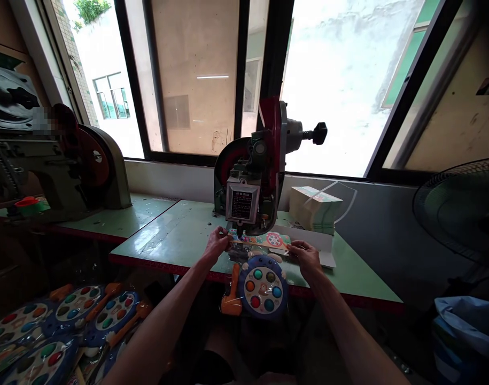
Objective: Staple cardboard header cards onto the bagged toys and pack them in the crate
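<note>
L hand (218, 241) and R hand (305, 256) each have a closed grip on the ends of a printed card (260, 239), pink/green w/ a wheel pic, under the machine head (244, 200) at the bench (180, 230) edge. Blue round toy (263, 287) w/ multicolored domes, orange hammer (231, 299) beside, hangs below in clear wrap.
</note>
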The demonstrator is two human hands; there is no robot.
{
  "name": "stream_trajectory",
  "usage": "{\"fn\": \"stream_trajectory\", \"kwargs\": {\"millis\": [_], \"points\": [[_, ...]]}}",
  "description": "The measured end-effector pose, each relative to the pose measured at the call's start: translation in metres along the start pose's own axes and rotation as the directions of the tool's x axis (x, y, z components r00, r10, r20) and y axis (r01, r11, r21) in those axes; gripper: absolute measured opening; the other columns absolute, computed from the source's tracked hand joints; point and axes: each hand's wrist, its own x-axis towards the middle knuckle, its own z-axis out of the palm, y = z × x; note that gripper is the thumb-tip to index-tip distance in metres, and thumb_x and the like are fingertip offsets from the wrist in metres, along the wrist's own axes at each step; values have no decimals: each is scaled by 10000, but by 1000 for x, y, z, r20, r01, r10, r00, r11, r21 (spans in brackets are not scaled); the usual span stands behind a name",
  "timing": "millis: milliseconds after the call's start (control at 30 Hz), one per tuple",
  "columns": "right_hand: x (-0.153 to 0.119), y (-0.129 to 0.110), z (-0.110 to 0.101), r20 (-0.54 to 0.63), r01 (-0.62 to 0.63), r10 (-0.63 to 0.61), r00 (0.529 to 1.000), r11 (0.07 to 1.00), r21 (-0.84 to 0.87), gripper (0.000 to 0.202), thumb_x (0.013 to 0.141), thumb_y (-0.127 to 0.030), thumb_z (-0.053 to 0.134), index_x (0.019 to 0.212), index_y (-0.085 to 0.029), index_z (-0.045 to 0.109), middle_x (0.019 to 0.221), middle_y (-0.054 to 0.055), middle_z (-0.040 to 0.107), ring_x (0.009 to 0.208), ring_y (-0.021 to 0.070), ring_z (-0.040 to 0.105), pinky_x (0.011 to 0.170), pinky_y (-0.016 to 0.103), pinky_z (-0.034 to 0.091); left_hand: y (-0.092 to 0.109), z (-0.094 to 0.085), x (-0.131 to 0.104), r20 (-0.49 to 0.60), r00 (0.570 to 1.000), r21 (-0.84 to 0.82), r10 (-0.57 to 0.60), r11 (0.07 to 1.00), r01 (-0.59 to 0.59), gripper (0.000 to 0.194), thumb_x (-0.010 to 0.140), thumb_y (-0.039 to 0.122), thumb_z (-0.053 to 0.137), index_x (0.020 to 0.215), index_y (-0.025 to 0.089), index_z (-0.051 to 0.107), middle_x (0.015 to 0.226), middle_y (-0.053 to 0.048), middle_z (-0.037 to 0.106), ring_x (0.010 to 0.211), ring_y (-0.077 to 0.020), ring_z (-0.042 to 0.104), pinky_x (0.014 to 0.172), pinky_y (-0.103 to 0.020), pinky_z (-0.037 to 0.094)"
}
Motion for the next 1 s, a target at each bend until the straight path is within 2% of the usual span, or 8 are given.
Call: {"fn": "stream_trajectory", "kwargs": {"millis": [267, 367, 533, 633, 833, 1000], "points": [[4, 1, 3, 35, 10, -10, 999, 1000, -3, 443, 383, -287, 979, 693, -172, 684, 600, -6, 681, 540, 140, 629, 501, 252, 546, -4, -4, 4, -17, 1000, -20, 22, 1000, -22, 374, 681, 352, 782, 811, 241, 449, 537, 78, 566, 427, -111, 532, 426, -203, 388], [2, 3, 17, 71, 16, -16, 997, 1000, -3, 421, 398, -288, 971, 678, -174, 678, 587, -5, 670, 532, 144, 619, 506, 269, 539, -2, -18, 3, -29, 999, -22, 24, 999, -25, 407, 663, 369, 802, 816, 243, 447, 546, 69, 585, 449, -118, 548, 428, -204, 398], [-7, 11, 50, 148, 25, -28, 989, 999, 20, 403, 439, -319, 959, 691, -183, 675, 619, -1, 679, 566, 149, 630, 547, 275, 529, 8, -53, -4, -56, 998, -11, 24, 1000, -25, 446, 641, 399, 833, 814, 239, 454, 540, 46, 616, 452, -119, 544, 435, -211, 411], [-9, 14, 63, 169, 31, -36, 985, 999, 33, 399, 447, -321, 955, 690, -192, 666, 625, -10, 670, 568, 145, 622, 552, 274, 519, 12, -66, -7, -63, 998, -12, 24, 1000, -24, 456, 630, 411, 846, 815, 234, 468, 541, 33, 631, 444, -118, 543, 442, -216, 419], [-9, 15, 68, 170, 21, -24, 985, 1000, 18, 411, 438, -321, 960, 680, -196, 653, 593, -5, 662, 557, 155, 618, 542, 282, 506, 11, -69, -8, -87, 996, -30, 1, 1000, -4, 469, 620, 404, 863, 808, 229, 470, 533, 34, 629, 425, -124, 555, 430, -214, 411], [-10, 19, 67, 166, 25, -27, 986, 1000, 17, 416, 442, -342, 957, 698, -193, 664, 583, -26, 649, 524, 126, 581, 540, 268, 487, 8, -70, -7, -118, 992, -70, -36, 997, 27, 478, 622, 359, 893, 830, 215, 487, 542, 22, 650, 416, -117, 555, 423, -204, 408]]}}
